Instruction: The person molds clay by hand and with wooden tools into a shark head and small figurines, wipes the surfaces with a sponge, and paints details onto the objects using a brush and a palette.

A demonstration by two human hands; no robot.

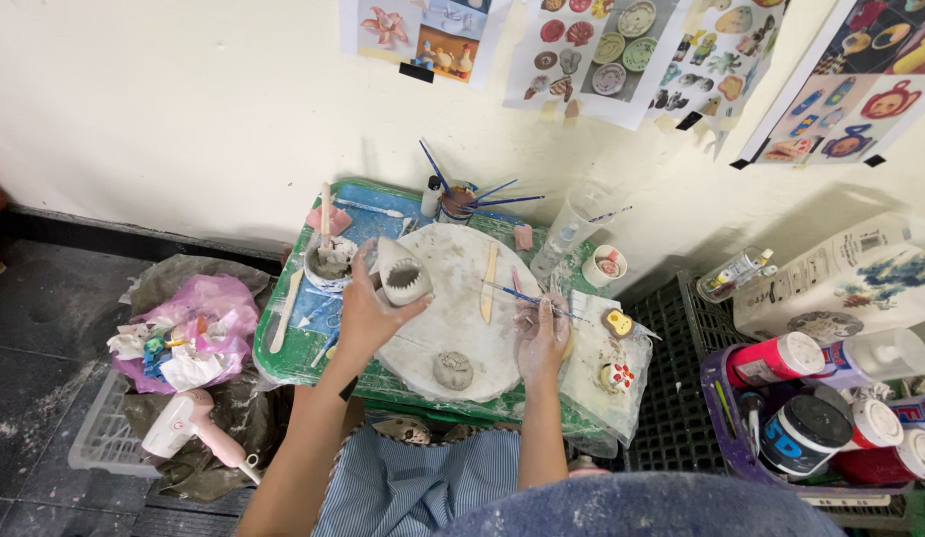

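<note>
1. The left hand (368, 310) is clamped on a grey clay shark head (403, 275), lifted over the round board's (452, 328) left edge
2. The right hand (544, 338) pinches a thin brush (527, 296)
3. Judging by this, steady the piece and use light strokes

From my remote seat I count two hands over the green tabletop (283, 363) — the left hand (368, 308) and the right hand (542, 338). One grey clay shark head (403, 273), one round white work board (452, 298) and one clay lump (452, 370) sit there. I make out one brush (527, 295) in the right fingers, four blue-handled brushes in one cup (455, 204), and one pink hair dryer (189, 426) on the floor — three picture sheets on the wall.
</note>
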